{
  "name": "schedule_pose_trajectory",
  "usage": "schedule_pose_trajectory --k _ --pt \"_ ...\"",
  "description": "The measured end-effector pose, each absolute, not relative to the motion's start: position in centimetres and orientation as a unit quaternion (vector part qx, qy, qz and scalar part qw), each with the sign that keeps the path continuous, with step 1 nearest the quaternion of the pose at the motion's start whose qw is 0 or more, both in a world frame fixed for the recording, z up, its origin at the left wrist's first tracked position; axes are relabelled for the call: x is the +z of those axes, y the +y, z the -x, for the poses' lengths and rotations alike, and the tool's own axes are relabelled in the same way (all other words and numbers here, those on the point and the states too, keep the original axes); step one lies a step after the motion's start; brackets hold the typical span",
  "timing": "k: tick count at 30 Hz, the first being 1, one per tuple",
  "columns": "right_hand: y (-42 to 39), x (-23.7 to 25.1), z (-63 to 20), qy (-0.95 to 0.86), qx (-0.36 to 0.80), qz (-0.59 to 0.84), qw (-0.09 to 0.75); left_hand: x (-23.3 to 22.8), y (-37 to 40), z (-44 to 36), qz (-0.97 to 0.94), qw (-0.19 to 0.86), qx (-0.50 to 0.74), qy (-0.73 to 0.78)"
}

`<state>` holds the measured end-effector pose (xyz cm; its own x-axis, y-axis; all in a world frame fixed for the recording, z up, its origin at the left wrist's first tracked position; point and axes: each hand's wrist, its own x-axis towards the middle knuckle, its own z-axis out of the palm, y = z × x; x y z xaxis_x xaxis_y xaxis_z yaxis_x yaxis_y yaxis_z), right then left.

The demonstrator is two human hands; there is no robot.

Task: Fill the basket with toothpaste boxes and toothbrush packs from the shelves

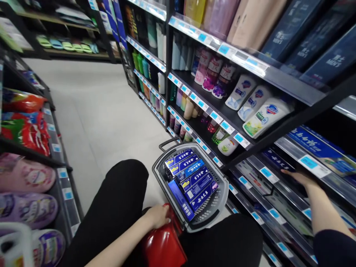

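While reaching into the low shelf [280, 193], right hand [299, 177] lies flat on blue toothpaste boxes [275, 157], grip spread, clamped on nothing. Left hand [159, 216] curled over red basket [164, 244], steadying. Grey basket [191, 185] between knees, packed with blue cartons. Risk: knee nudge tips grey basket; blind pull drags neighbouring boxes off shelf.

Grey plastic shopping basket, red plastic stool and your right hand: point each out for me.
Grey plastic shopping basket [162, 163]: head view, bare rim on its left side.
Red plastic stool [162, 246]: head view, glossy side beneath the left hand.
Right hand [297, 177]: head view, back of the hand, on the shelf.
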<state>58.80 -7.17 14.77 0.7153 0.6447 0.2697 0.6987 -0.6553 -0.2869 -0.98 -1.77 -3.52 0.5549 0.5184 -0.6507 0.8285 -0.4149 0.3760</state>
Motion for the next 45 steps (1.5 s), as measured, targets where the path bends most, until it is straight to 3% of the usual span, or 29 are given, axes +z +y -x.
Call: schedule_pose_trajectory --k 3,6,11,14,17,20,22,24,26,31,37,45 --pt "-7.9 14.4 -58.2 -0.368 0.016 0.922 0.119 -2.6 -1.8 1.0 -0.813 0.348 -0.218 0.413" --pt "-9.8 13.5 -55.8 -0.358 -0.071 0.925 0.105 -1.9 -1.9 1.1 -0.809 0.357 -0.212 0.415" --pt "-14.5 11.3 -48.6 -0.346 -0.296 0.869 0.196 -1.9 -2.1 1.3 -0.812 0.367 -0.198 0.409" --pt "-16.2 10.3 -43.5 -0.374 -0.32 0.837 0.24 -2.0 -2.1 1.1 -0.81 0.377 -0.174 0.414" --pt "-16.0 9.7 -37.4 -0.469 -0.183 0.822 0.266 -2.1 -1.9 0.6 -0.788 0.46 -0.086 0.4" --pt "-13.7 9.3 -30.5 -0.509 0.123 0.803 0.284 -2.0 -1.5 -0.1 -0.672 0.653 0.039 0.348" --pt "-11.6 8.6 -26.1 -0.533 0.371 0.7 0.297 -1.6 -1.2 -0.3 -0.543 0.776 0.13 0.292" --pt "-9.6 7.4 -22.4 -0.506 0.558 0.595 0.279 -1.0 -0.9 -0.1 -0.441 0.841 0.21 0.234" --pt "-8.4 5.4 -19.7 -0.438 0.675 0.529 0.269 -0.2 -0.7 0.4 -0.391 0.86 0.259 0.201" --pt "-8.6 0.7 -18.3 -0.28 0.721 0.516 0.368 1.0 -0.6 1.1 -0.342 0.862 0.286 0.241" --pt "-9.5 -0.7 -22.1 -0.157 0.645 0.571 0.483 0.5 -0.6 0.8 -0.271 0.871 0.294 0.285" --pt "-8.8 -1.0 -21.5 -0.031 0.634 0.569 0.523 -0.2 -0.5 0.0 -0.141 0.87 0.363 0.303"
